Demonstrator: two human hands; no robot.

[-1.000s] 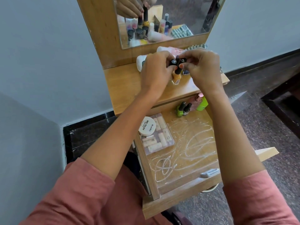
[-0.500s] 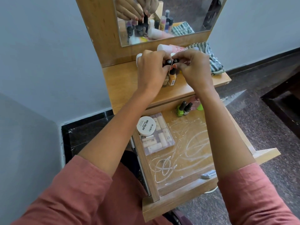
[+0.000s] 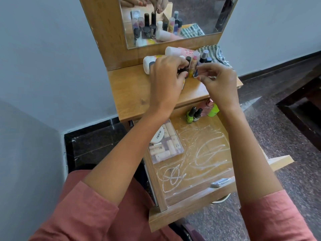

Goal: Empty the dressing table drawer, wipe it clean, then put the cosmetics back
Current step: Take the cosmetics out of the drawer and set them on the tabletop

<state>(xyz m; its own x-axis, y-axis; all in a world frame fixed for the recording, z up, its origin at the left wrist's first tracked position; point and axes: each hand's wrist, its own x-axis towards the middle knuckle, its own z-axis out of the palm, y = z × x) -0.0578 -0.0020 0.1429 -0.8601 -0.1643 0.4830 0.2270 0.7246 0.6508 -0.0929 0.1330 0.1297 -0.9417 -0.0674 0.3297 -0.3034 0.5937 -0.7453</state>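
The drawer stands pulled out, its clear liner streaked white. Inside lie a clear case of small tubes, a white round jar, two green nail polish bottles and a pink bottle at the back. On the dressing table top stands a cluster of cosmetics. My left hand grips small black-capped bottles at that cluster. My right hand is just to the right, fingers curled and pinching a small dark bottle, mostly hidden.
A striped cloth lies at the back right of the table top beside a white and pink bottle on its side. The mirror rises behind. A wall is close on the left; speckled floor on the right.
My hands were pressed together over black-capped bottles; now they have parted, the right hand drawn a little to the right. The camera has tilted down slightly.
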